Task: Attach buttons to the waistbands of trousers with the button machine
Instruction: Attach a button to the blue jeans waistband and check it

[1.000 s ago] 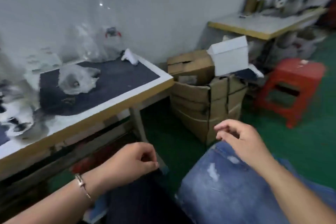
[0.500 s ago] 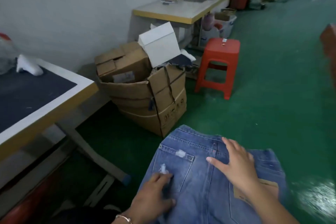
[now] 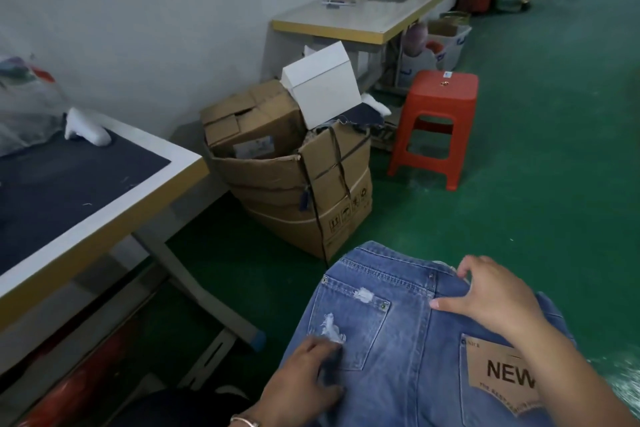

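At the lower right of the frame we had the jeans spread back side up, their waistband toward the boxes. Our left hand lay flat and open on the left back pocket, just below its frayed tear. Our right hand rested open near the waistband, fingers spread and the thumb pointing left along the denim. A brown tag reading "NEW" sat on the right pocket, partly under our right forearm. Beyond the jeans stood stacked cardboard boxes with a white box on top, and a red stool to their right. A tabletop filled the left side.
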### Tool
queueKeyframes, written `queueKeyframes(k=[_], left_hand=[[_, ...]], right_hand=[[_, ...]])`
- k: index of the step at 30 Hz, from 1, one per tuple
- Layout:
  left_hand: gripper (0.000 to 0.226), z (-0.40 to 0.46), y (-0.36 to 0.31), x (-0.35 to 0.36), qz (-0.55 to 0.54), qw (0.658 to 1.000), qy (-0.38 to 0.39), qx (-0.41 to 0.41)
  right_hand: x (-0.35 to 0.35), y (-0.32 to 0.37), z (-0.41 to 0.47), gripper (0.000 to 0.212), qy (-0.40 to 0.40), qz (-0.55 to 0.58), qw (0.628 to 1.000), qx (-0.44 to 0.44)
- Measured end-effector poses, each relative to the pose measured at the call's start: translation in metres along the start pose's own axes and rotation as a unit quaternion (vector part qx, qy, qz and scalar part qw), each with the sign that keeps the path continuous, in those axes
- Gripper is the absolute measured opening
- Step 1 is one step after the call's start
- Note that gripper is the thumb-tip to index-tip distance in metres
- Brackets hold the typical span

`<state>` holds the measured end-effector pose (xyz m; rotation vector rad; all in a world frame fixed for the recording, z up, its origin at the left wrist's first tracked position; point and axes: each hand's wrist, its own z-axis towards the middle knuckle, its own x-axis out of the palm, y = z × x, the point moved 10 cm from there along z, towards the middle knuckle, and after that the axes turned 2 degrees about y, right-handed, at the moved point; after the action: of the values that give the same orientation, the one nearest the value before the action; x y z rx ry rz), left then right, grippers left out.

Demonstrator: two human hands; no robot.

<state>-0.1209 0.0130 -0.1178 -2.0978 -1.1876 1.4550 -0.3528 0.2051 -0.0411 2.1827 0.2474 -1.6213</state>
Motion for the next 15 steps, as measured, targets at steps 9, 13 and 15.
queueKeyframes(k=[9,13,15], left_hand=[[0.056,0.003,0.011,0.001,0.008,1.000,0.005,0.001],[0.050,0.007,0.012,-0.001,0.026,1.000,0.008,0.004],[0.046,0.007,0.010,-0.001,0.027,1.000,0.009,0.006]], right_hand=[[0.000,-0.001,-0.003,0.078,0.173,0.021,0.985,-0.002],[-0.029,0.003,-0.007,0.051,0.158,0.057,0.985,-0.034],[-0.038,0.007,-0.012,0.045,0.162,0.058,0.984,-0.050]])
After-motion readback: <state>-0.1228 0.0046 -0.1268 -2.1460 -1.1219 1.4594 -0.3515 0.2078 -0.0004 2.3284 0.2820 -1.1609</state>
